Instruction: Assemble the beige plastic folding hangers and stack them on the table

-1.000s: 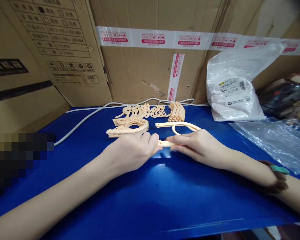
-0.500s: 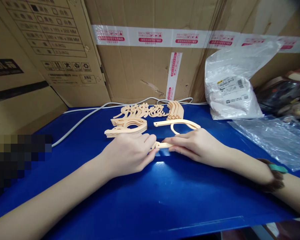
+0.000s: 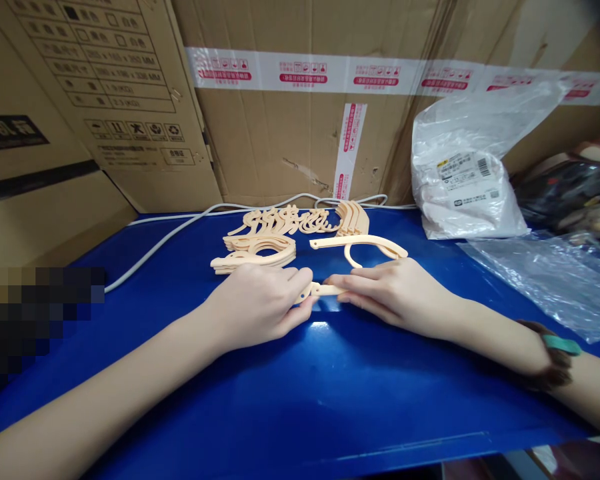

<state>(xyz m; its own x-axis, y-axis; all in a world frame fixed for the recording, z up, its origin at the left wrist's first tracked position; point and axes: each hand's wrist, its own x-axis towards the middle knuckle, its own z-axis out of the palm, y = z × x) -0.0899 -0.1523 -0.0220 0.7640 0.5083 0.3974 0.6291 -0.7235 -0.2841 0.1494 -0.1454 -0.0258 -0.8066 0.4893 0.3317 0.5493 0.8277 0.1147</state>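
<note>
My left hand [image 3: 260,300] is closed in a pinch on a small beige plastic hanger piece [image 3: 303,295] with a hole in it. My right hand [image 3: 405,293] pinches a beige hanger arm [image 3: 329,290], whose holed end meets that piece between my fingertips. Most of both parts is hidden by my fingers; whether they are joined I cannot tell. Just beyond my right hand lies a long curved hanger arm [image 3: 347,242] with a ring-shaped part below it. Behind my left hand is a stack of hanger arms [image 3: 260,259].
Beige hooks [image 3: 273,220] and nested curved arms [image 3: 354,219] lie farther back on the blue table [image 3: 300,400]. A white cable [image 3: 153,257] runs behind them. Cardboard boxes [image 3: 280,133] wall the back and left. A plastic bag [image 3: 467,180] and clear film [image 3: 545,280] are at right.
The piece in my left hand has turned slightly, and its hole shows more clearly. Both hands keep almost the same place. The view has shifted a little.
</note>
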